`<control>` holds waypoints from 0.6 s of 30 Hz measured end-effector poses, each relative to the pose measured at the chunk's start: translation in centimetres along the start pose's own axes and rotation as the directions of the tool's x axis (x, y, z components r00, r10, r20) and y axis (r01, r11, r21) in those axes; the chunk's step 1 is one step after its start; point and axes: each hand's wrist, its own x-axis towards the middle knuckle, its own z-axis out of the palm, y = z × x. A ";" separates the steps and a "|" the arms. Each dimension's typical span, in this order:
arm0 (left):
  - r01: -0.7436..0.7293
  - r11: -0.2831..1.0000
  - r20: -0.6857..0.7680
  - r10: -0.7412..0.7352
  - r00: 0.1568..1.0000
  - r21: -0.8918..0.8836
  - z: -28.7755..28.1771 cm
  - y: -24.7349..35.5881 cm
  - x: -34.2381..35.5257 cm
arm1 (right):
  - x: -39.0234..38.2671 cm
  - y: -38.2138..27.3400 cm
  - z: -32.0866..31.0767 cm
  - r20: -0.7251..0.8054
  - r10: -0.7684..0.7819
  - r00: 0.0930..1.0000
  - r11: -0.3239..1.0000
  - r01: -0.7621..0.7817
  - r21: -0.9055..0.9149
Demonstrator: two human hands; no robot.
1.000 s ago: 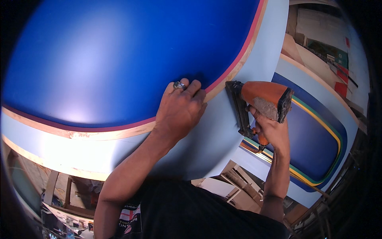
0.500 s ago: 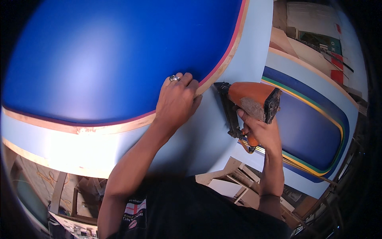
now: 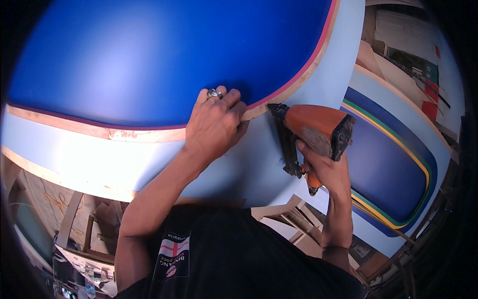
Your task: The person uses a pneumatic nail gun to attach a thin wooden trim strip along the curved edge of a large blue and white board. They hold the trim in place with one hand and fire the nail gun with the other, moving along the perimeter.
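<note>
1 right hand (image 3: 326, 169) grips the handle of 1 orange-and-black nail gun (image 3: 316, 122), nose at the outer edge of 1 curved pale wooden strip (image 3: 148, 135), contact unclear; 1 ringed left hand (image 3: 214, 117) pinches that strip. Beyond lies 1 glossy, red-edged blue panel (image 3: 124, 60); farther right, 1 rounded dark-blue panel (image 3: 388, 154) carries green and yellow bands.

An orange nail gun (image 3: 313, 119) tilts beside a curved wooden strip (image 3: 149, 135).
</note>
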 end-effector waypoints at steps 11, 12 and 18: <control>0.013 0.999 0.018 -0.012 1.000 -0.037 -0.1 -0.1 0.2 | 0.8 0.1 0.2 -0.003 -0.024 1.000 1.000 0.024 0.007; 0.008 0.999 0.007 -0.008 1.000 -0.042 -0.1 -0.1 0.1 | 0.8 0.1 0.2 0.000 -0.021 1.000 1.000 0.021 -0.005; -0.024 0.999 -0.029 0.023 0.999 -0.047 0.1 -0.3 0.1 | 0.6 0.9 0.6 -0.037 0.014 0.999 0.999 -0.013 0.033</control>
